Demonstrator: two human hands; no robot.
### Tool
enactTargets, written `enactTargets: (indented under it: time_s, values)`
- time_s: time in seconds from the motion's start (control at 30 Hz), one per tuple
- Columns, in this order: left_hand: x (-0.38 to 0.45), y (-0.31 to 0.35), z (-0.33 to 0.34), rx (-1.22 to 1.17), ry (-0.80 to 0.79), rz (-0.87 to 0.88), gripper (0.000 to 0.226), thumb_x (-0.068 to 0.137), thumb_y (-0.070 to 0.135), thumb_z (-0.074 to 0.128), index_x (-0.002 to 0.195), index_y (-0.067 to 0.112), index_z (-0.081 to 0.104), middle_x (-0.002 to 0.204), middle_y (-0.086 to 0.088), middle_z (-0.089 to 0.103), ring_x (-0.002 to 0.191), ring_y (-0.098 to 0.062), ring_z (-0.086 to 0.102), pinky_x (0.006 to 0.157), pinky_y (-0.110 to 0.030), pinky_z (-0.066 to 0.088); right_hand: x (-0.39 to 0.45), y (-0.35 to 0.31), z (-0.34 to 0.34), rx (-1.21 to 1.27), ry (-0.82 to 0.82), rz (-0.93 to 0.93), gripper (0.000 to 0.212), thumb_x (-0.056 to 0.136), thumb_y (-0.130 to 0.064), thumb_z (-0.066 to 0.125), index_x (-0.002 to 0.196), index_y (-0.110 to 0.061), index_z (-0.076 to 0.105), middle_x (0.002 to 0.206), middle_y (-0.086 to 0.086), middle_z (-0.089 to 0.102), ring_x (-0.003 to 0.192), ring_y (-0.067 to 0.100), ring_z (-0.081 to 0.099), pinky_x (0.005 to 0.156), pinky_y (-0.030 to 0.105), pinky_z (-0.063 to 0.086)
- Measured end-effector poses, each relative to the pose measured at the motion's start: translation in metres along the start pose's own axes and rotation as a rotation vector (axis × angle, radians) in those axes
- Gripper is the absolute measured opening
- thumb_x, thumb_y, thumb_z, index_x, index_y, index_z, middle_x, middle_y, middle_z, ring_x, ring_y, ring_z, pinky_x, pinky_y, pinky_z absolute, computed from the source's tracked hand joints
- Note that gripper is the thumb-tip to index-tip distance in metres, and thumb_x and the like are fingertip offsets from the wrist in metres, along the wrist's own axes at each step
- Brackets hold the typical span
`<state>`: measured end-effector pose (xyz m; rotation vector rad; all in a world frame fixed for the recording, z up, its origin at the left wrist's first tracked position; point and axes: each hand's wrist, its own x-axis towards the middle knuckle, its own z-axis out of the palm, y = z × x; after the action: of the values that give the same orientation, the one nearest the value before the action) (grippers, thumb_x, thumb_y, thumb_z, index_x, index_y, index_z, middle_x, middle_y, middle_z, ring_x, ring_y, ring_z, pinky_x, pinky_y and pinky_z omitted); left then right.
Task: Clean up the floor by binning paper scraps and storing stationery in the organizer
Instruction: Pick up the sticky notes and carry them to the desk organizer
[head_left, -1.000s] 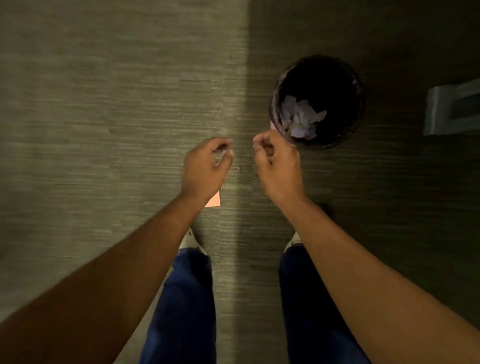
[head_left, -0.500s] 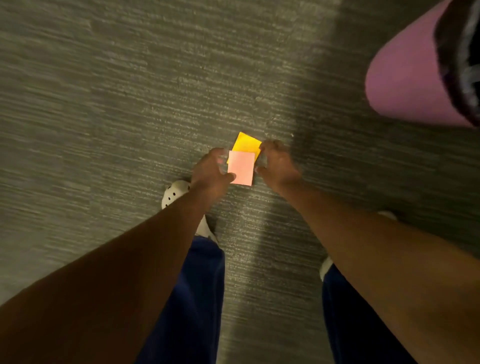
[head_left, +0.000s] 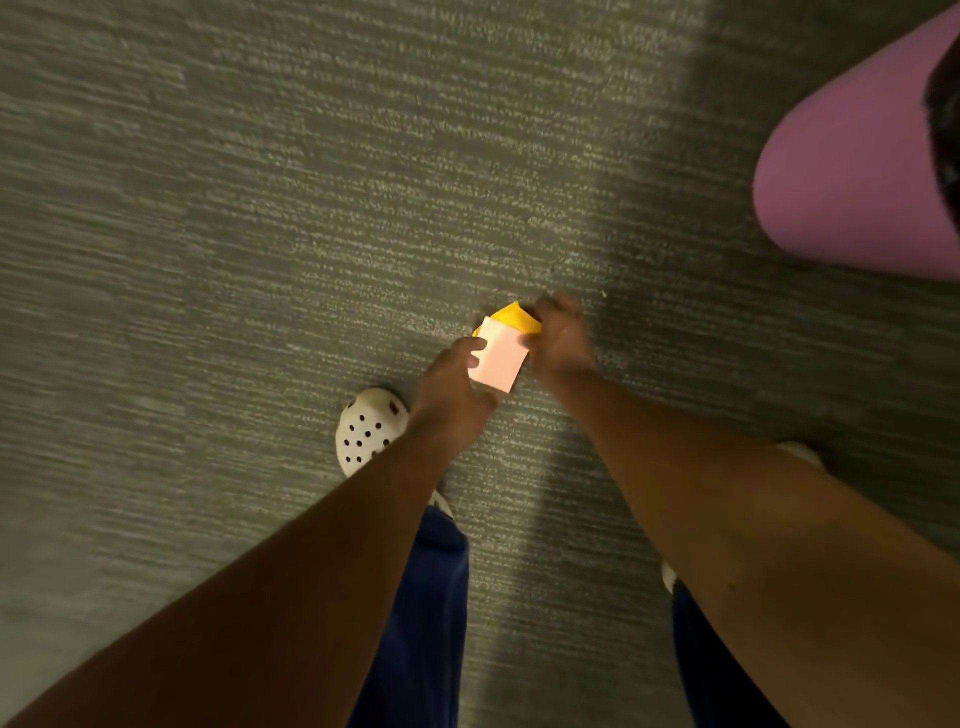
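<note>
A pink square of paper (head_left: 500, 359) lies over a yellow square of paper (head_left: 516, 318) low above the grey carpet. My left hand (head_left: 451, 391) pinches the pink paper's left edge. My right hand (head_left: 562, 338) has its fingers on the right side of both papers, covering part of the yellow one. The purple bin (head_left: 852, 171) stands at the upper right, its dark opening cut off by the frame edge.
Grey carpet (head_left: 260, 234) fills the view. My left foot in a white perforated clog (head_left: 366, 428) stands just left of my hands. My right shoe (head_left: 800, 452) shows past my right forearm. Blue trouser legs are below.
One second ago I stood upright with the bin's opening in view. I have bent down to the papers. Since half a second ago both hands have closed on them and the pink paper has tilted.
</note>
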<state>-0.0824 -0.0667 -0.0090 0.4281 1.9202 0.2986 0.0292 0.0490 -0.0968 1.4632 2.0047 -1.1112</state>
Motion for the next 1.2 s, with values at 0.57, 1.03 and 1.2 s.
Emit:
enactTargets:
  time_s: [0.57,1.03,1.2]
  values:
    - [-0.155,0.263,-0.11,-0.185,0.056,0.379,0.028,0.093,0.009,0.073,0.12,0.008,0.066,0.105,-0.016,0.072,0.093,-0.034,0.068,0.082,-0.041,0.055,-0.206,-0.063,-0.319,0.901,0.095,-0.207,0.029,0.095,0.002,0.068,0.115,-0.008,0.048,0.09,0.001,0.062,0.064,-0.008,0.062,0.052,0.01,0.047]
    - [-0.432,0.542,-0.129,-0.199,-0.147,0.881,0.026,0.101,0.012,0.063,0.125,0.021,0.065,0.076,0.017,0.075,0.048,-0.003,0.056,0.035,-0.021,0.044,-0.464,-0.061,-0.627,1.177,0.757,-0.237,0.03,0.089,-0.018,0.08,0.113,-0.016,0.062,0.072,0.007,0.06,0.063,0.014,0.058,0.055,0.019,0.051]
    - [-0.537,0.614,-0.072,-0.197,-0.167,0.954,0.005,0.101,0.022,0.066,0.101,0.025,0.07,0.081,0.003,0.075,0.049,-0.012,0.063,0.041,-0.027,0.053,-0.568,-0.008,-0.672,1.327,0.792,-0.208,0.021,0.096,-0.036,0.071,0.116,-0.029,0.067,0.109,-0.01,0.076,0.098,0.012,0.076,0.071,0.025,0.064]
